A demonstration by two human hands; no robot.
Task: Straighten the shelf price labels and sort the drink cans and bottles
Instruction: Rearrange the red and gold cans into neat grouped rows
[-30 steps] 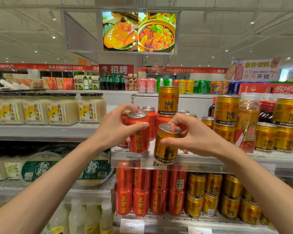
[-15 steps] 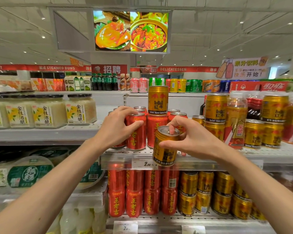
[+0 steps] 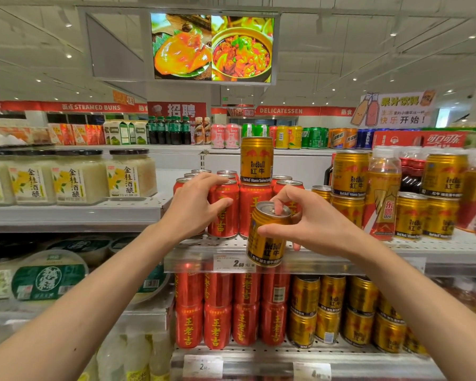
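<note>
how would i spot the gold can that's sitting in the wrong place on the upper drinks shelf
Find the hanging food screen and drop straight down to the red herbal tea cans on the upper shelf. One gold Red Bull can stands upright on top of them, the only gold can stacked on red ones.

Right hand [image 3: 311, 221] grips tilted gold can [image 3: 267, 235]; left hand [image 3: 195, 207] holds red can [image 3: 223, 213].

Left hand [image 3: 195, 206] set red can [image 3: 223, 209] back on shelf.
</note>
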